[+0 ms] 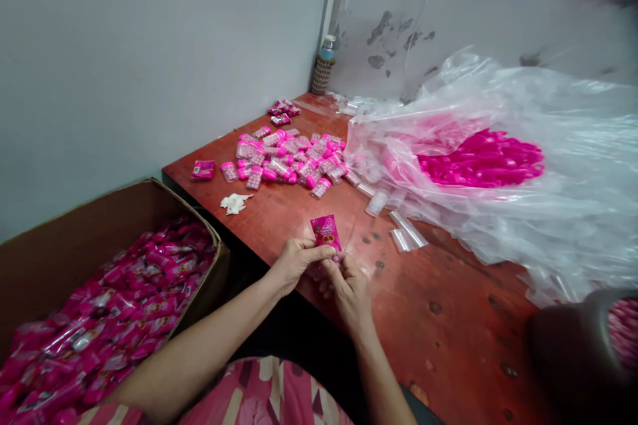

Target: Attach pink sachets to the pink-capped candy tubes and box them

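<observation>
Fingers of your left hand [302, 259] pinch the pink packet [325, 231] above the desk [403, 299]; your right hand [351, 285] grips its lower end. Best keep the film taut, squeezing lightly. From your hands, pink-capped tubes [282, 169] lie at eleven o'clock, clear sleeves [411, 230] at three, the carton [74, 246] at nine; at two, the plastic bag [563, 212] crowds your reach.
</observation>
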The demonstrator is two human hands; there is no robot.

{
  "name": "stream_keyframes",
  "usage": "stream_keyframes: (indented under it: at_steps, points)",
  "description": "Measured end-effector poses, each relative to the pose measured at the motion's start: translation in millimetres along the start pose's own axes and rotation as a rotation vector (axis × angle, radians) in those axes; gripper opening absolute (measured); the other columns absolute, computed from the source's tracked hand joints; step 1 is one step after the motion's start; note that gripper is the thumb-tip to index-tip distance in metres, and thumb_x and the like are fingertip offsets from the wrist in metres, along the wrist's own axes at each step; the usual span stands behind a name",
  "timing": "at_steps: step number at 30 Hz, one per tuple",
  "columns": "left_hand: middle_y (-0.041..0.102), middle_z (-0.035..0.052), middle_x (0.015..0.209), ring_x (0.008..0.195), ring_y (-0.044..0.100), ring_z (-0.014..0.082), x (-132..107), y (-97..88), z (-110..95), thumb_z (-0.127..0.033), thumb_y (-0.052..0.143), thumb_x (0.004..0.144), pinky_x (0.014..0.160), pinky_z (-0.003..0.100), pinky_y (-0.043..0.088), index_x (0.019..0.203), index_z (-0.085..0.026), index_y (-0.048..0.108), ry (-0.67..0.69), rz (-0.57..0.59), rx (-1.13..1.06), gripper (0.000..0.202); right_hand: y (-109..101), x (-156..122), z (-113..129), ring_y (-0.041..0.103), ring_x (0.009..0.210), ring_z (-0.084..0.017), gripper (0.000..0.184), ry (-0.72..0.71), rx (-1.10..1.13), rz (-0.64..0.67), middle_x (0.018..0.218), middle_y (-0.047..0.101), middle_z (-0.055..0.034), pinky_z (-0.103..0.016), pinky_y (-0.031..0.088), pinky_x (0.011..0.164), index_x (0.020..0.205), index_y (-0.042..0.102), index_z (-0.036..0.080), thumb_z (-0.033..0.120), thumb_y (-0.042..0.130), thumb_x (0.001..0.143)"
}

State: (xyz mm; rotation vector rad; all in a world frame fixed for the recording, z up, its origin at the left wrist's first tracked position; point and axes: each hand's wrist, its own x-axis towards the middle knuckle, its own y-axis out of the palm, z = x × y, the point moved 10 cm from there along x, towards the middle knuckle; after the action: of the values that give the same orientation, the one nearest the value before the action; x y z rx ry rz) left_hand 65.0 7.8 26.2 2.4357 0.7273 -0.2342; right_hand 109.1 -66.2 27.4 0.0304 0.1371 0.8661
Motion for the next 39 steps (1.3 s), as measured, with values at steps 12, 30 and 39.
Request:
stream_keyframes:
  at_steps: [12, 30, 39]
  points:
    - [0.055, 0.0010, 0.051, 0.043, 0.046, 0.0065, -22, -2.0, 8, -0.027, 0.071, 0.062, 0.045, 0.021, 0.040, 0.066, -0.006, 0.065, 0.028, -0.034, -0.224, 0.022, 15, 0, -6, 0.060, 0.048, -0.012, 0.021, 0.072, 0.312, 0.043, 0.059, 0.062, 0.0036, -0.023, 0.050, 0.047, 0.085, 0.046, 0.022, 0.032, 0.061, 0.075]
    - [0.055, 0.0054, 0.119, 0.124, 0.031, 0.0243, -1, -8.3, -21, -0.027, 0.062, 0.071, 0.104, 0.046, 0.008, 0.099, -0.028, 0.063, 0.562, -0.132, 1.089, 0.028, -47, 1, -2, 0.060, 0.052, -0.012, 0.021, 0.043, 0.058, -0.132, 0.067, 0.063, -0.0017, -0.021, 0.046, 0.045, 0.082, 0.053, 0.017, 0.038, 0.056, 0.077]
    - [0.058, 0.0017, 0.114, 0.122, 0.035, 0.0235, -7, -11.4, -25, -0.025, 0.058, 0.074, 0.103, 0.050, 0.009, 0.096, -0.031, 0.064, 0.593, -0.183, 0.980, 0.023, -49, 6, -6, 0.061, 0.070, -0.015, 0.025, -0.019, 0.016, -0.214, 0.084, 0.062, -0.0030, -0.027, 0.050, 0.060, 0.092, 0.054, 0.020, 0.034, 0.062, 0.073]
